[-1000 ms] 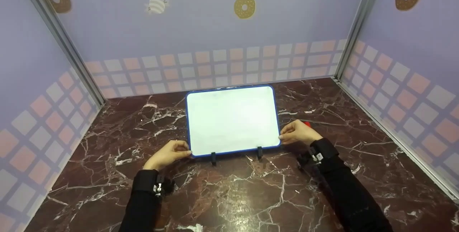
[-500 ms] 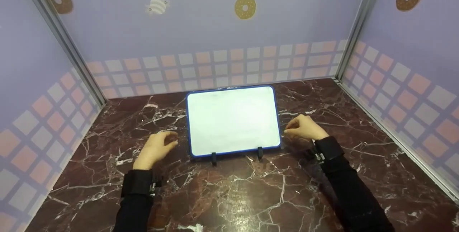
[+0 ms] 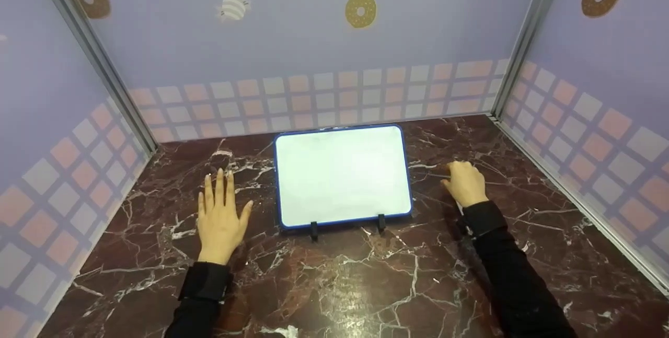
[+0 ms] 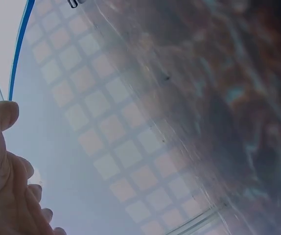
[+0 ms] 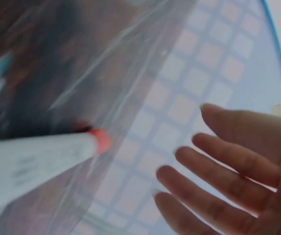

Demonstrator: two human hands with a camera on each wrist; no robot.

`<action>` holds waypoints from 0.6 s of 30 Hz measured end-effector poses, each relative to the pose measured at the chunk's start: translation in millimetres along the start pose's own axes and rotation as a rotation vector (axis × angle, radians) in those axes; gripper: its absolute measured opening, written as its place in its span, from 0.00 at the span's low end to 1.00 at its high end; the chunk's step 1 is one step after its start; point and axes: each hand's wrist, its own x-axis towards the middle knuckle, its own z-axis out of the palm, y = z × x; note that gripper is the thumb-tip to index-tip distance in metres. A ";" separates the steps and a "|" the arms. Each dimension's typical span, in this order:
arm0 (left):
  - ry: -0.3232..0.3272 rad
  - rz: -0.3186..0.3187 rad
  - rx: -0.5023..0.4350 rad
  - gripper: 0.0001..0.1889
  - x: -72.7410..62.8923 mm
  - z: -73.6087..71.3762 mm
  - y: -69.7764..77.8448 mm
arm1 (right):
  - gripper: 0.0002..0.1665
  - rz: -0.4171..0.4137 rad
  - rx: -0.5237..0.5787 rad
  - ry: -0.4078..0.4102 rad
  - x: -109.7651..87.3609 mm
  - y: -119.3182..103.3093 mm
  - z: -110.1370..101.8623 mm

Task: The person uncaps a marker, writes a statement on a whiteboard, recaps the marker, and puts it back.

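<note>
A whiteboard (image 3: 342, 176) with a blue frame leans upright at the middle of the table, its lower edge in a stand with two black hooks (image 3: 314, 231). To its left, apart from it, my left hand (image 3: 221, 223) is spread palm down with straight fingers; it holds nothing. My right hand (image 3: 466, 184) hovers right of the board, back upward. In the right wrist view its fingers (image 5: 219, 166) are loosely extended around no object. A white marker (image 5: 37, 164) with a red end lies near that hand, mostly hidden beneath it in the head view.
The table (image 3: 345, 286) is dark red marble with pale veins. A lilac back wall (image 3: 292, 40) with pink and white squares stands behind the board, and side walls enclose the left and right edges. Metal posts (image 3: 522, 50) mark the corners.
Both hands have let go of the board's lower corners and moved outward. The left fingers have straightened and spread; the right hand has come over the marker. The board stays put.
</note>
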 end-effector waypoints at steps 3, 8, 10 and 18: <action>-0.021 -0.014 0.001 0.40 -1.6 -1.2 -0.8 | 0.19 0.046 -0.028 -0.003 -0.9 6.8 4.6; -0.064 -0.035 -0.002 0.41 -2.2 -2.5 0.6 | 0.23 0.131 -0.042 -0.085 -4.1 16.3 7.1; -0.073 -0.038 0.005 0.41 -2.5 -2.6 0.9 | 0.25 0.154 -0.044 -0.121 -4.8 18.6 7.3; -0.105 -0.046 0.007 0.41 -1.9 -5.3 2.9 | 0.31 0.205 -0.044 -0.207 -1.8 22.1 8.2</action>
